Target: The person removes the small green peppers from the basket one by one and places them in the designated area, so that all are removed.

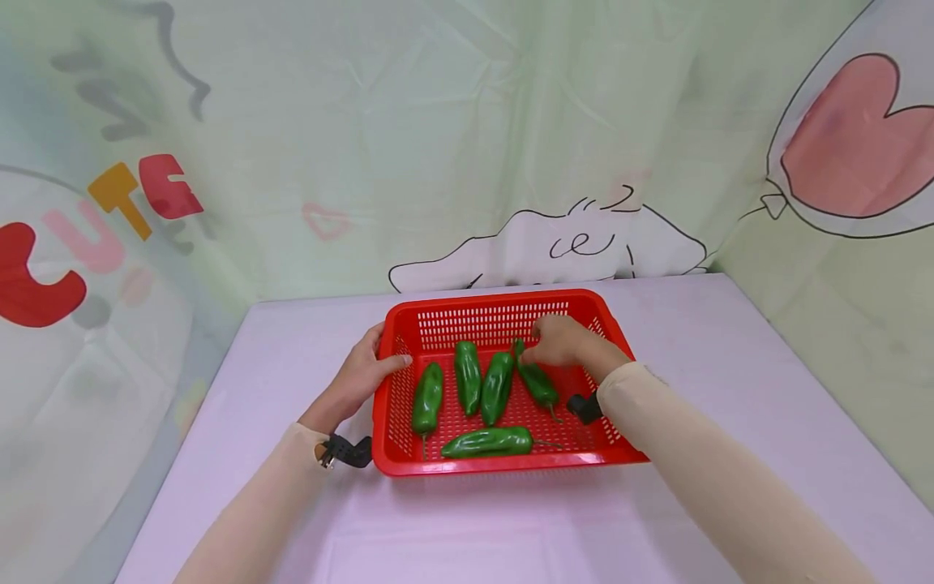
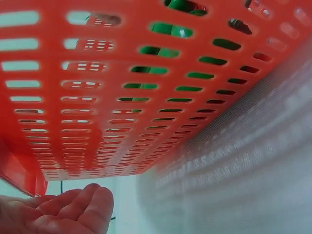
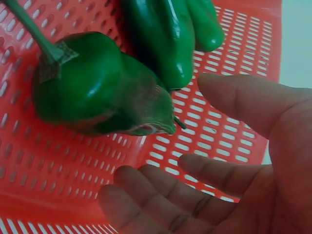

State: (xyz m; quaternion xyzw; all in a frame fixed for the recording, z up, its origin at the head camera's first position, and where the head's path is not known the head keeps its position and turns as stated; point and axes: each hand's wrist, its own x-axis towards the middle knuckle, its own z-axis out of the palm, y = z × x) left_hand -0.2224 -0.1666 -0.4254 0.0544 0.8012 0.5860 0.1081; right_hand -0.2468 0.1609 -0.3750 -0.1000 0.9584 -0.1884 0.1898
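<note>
A red plastic basket (image 1: 511, 464) with slotted walls holds several long green peppers. My left hand (image 1: 361, 369) grips its left rim, thumb over the inside and fingers outside the wall. From the left wrist view, those fingers (image 2: 100, 207) show beside the slotted wall. Inside the basket's right half is my right hand (image 1: 560, 342), above the far end of the rightmost pepper (image 1: 538, 384). In the right wrist view, its thumb and fingers are spread apart, with nothing between them, close to the wrinkled tip of that pepper (image 3: 87, 92).
One pepper (image 1: 489, 442) lies sideways along the basket's near wall. Another pepper (image 1: 428, 399) lies by the left wall, and two more are in the middle. The basket stands on a pale tabletop (image 1: 438, 527), with a printed curtain (image 1: 365, 146) behind it.
</note>
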